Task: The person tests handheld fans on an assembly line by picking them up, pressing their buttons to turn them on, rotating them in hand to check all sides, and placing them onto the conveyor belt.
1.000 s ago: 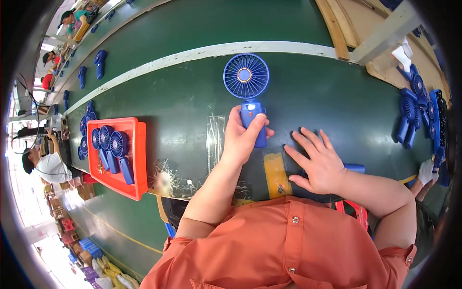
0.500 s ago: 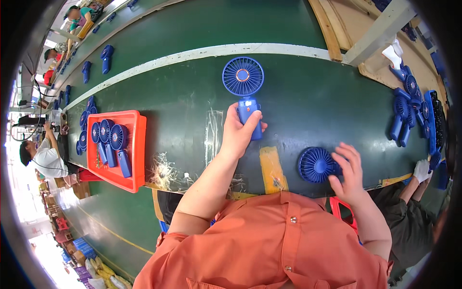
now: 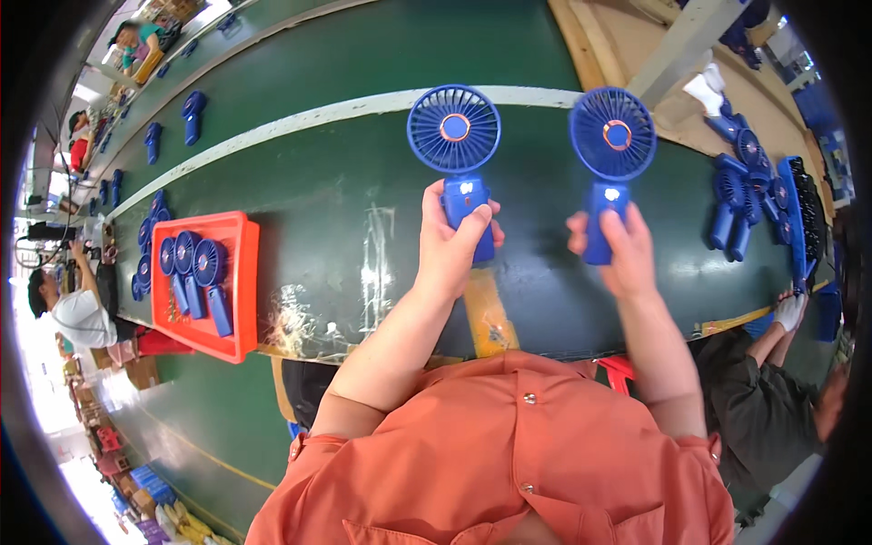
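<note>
Two blue handheld fans are held up side by side over the green bench. My left hand (image 3: 451, 234) is closed round the handle of the left fan (image 3: 454, 129), its thumb on the front of the handle. The other fan (image 3: 614, 135) is in my right hand (image 3: 627, 250), gripped by its handle, with the fingers slightly blurred. Both fan heads point upward and their round grilles face me. A small bright patch shows at the top of each handle.
Left on the bench (image 3: 318, 241) stands an orange-red tray (image 3: 247, 286) with several blue fans (image 3: 209, 263). More fans (image 3: 738, 195) are piled at the right beside a blue crate (image 3: 792, 213) of black parts. A white-gloved co-worker's hand (image 3: 791, 312) is near that crate.
My right hand has picked up the fan that lay near the front edge and raised it upright beside the other. My left hand still holds its fan in much the same place.
</note>
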`<state>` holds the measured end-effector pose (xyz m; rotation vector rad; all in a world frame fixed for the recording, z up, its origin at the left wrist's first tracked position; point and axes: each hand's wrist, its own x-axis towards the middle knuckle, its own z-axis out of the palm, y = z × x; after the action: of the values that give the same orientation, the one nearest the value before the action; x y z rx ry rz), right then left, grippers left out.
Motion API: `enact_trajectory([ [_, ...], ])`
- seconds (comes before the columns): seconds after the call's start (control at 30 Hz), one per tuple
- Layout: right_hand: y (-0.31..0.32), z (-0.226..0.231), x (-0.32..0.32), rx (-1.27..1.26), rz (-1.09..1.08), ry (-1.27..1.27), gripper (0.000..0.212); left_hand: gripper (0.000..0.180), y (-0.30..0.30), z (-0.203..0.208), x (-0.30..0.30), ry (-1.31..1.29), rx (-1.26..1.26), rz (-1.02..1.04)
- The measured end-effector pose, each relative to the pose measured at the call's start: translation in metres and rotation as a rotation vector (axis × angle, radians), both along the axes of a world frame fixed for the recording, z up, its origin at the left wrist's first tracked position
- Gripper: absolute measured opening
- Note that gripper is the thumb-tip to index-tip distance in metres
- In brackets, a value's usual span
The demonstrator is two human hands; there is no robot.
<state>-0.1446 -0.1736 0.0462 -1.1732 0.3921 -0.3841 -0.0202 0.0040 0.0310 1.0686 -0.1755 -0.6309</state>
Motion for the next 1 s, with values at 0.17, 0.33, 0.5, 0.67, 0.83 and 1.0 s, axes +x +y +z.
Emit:
enact_trajectory([
  [0.17, 0.019, -0.016, 0.044, 0.173, 0.029, -0.108, 0.035, 0.025, -0.014, -0.018, -0.002, -0.049, -0.048, -0.054],
  [0.33, 0.013, -0.040, 0.047, 0.166, 0.100, -0.073, 0.034, 0.027, -0.008, -0.034, 0.008, -0.059, -0.049, -0.101],
  [0.5, 0.003, -0.044, 0.048, 0.037, 0.106, -0.036, 0.030, 0.023, -0.010, -0.036, 0.012, 0.014, -0.056, -0.113],
  [0.67, 0.002, -0.040, 0.046, 0.045, 0.130, -0.001, 0.029, 0.027, -0.010, -0.038, 0.013, -0.011, -0.075, -0.121],
  [0.83, 0.003, -0.040, 0.044, 0.043, 0.145, -0.025, 0.029, 0.027, -0.011, -0.038, 0.009, -0.017, -0.098, -0.118],
  [1.0, 0.003, -0.037, 0.042, 0.003, 0.158, -0.016, 0.029, 0.027, -0.010, -0.038, 0.010, 0.006, -0.086, -0.121],
])
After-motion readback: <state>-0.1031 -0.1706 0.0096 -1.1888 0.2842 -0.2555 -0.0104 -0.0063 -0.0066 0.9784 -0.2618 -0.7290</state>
